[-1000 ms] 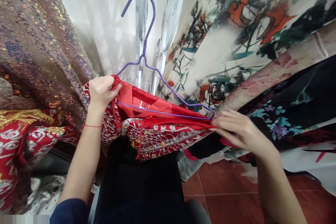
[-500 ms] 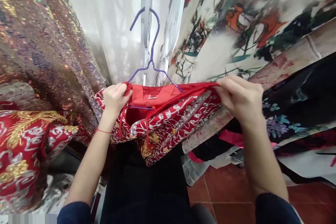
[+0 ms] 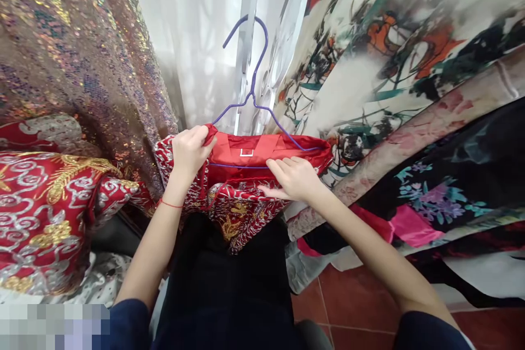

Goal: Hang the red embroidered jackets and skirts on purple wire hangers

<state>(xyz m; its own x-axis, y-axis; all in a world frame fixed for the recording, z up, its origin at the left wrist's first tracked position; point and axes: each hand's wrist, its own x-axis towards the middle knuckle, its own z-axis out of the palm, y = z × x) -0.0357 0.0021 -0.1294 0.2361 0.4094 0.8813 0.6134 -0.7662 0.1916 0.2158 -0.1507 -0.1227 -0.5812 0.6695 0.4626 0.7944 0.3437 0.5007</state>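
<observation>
A red embroidered top [image 3: 258, 202] with silver and gold stitching hangs on a purple wire hanger [image 3: 253, 93], in front of my body. The hanger's right shoulder lies inside the red lining, and its lower bar crosses the opening. My left hand [image 3: 191, 153] is closed around the top's left shoulder edge, beside the hanger's left arm. Closer to the middle, my right hand [image 3: 297, 178] grips the front edge of the top, its fingers at the lower bar and its thumb below. The fabric between those fingers is partly hidden.
A sequined cloth [image 3: 94, 49] hangs at the left above another red embroidered garment [image 3: 45, 213]. To the right are a floral-print cloth [image 3: 389, 49] and a black flowered garment [image 3: 455, 175]. Behind the hanger stands a white metal post [image 3: 245, 54]. Red floor tiles [image 3: 353, 295] show below.
My right hand has moved inward from the top's far right edge to its front middle. The right shoulder now sits over the hanger's arm. My left hand keeps its hold.
</observation>
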